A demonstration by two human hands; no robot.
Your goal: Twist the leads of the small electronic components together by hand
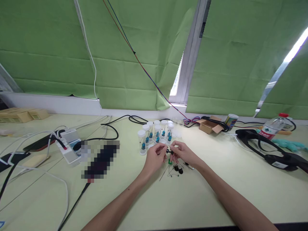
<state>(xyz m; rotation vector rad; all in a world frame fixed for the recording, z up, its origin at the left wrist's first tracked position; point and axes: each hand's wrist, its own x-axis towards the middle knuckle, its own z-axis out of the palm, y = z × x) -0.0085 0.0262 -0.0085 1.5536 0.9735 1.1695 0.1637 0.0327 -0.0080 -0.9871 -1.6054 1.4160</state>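
Note:
Both my hands meet over the pale yellow table [197,199], just in front of several clear plastic vials [156,133] with white caps and blue parts inside. My left hand [154,158] and my right hand [183,152] each pinch one end of a small black part [168,151] held between them. Below my hands lie a green piece [170,162], two small black round parts [178,169] and some thin metal pins [166,171] on the table.
A white power strip [68,146] with cables sits at the left, beside a blurred dark object [99,160]. An open cardboard box [209,125], a small can [231,121], a water bottle [273,126] and a black headset [269,149] stand at the right. Green blinds hang behind.

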